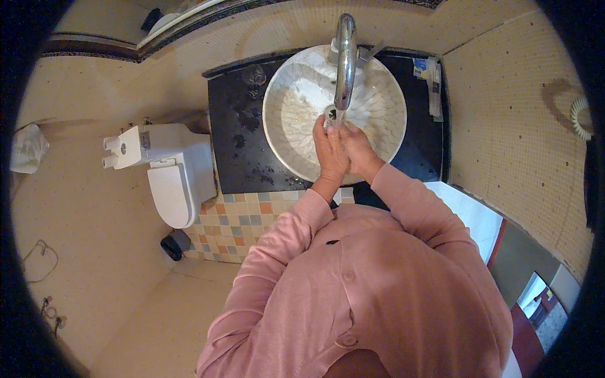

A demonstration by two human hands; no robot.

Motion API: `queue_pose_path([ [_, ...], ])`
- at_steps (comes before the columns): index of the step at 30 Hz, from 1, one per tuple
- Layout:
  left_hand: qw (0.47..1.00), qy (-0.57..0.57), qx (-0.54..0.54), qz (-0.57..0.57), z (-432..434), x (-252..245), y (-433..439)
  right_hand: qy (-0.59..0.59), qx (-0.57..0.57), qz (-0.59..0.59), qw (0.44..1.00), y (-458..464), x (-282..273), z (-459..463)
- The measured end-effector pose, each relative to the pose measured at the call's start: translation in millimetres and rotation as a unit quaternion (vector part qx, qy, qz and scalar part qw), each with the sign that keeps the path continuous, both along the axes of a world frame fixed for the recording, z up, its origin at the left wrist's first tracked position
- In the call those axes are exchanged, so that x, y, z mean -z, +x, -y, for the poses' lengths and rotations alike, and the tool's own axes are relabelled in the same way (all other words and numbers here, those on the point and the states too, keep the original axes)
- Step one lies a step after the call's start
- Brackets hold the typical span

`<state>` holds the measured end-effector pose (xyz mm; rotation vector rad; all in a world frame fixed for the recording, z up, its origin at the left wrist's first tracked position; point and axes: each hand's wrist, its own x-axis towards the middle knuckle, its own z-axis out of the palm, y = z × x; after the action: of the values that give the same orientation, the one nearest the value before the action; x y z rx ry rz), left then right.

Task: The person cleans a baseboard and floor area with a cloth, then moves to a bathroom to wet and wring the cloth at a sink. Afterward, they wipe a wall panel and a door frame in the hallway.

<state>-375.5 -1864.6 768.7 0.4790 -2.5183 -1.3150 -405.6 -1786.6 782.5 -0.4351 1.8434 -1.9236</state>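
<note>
My left hand (330,153) and my right hand (361,149) are held together over a round white basin (283,156) with a veined pattern. Their fingers point away from me and touch each other, and I see no object in them. The space between the palms is hidden. Directly above the fingertips is the spout of a tall chrome faucet (346,61), with what looks like running water falling onto them. Just beyond the fingertips shows the dark drain (332,114). Pink sleeves reach down to both wrists.
The basin stands on a wet black countertop (241,156). Small packets (434,90) lie along its right edge. To the left are a white toilet (172,193) and a black bin (172,246). A tiled wall (510,108) borders the right side.
</note>
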Motion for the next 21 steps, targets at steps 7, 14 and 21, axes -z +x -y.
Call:
queue_pose_path([
  [7,0.996,0.084,0.031,-0.003,-7.2,2.2,-3.2,0.26,-0.034,-0.229,0.937,-12.6,12.4,0.7],
  [14,0.916,0.398,-0.053,0.002,12.8,-29.1,5.5,-0.19,0.087,0.352,0.912,-21.0,-26.8,-0.6],
  [21,0.777,0.599,-0.136,0.139,24.7,-39.5,12.5,-0.041,0.108,0.196,0.974,-26.3,-35.4,-13.1],
])
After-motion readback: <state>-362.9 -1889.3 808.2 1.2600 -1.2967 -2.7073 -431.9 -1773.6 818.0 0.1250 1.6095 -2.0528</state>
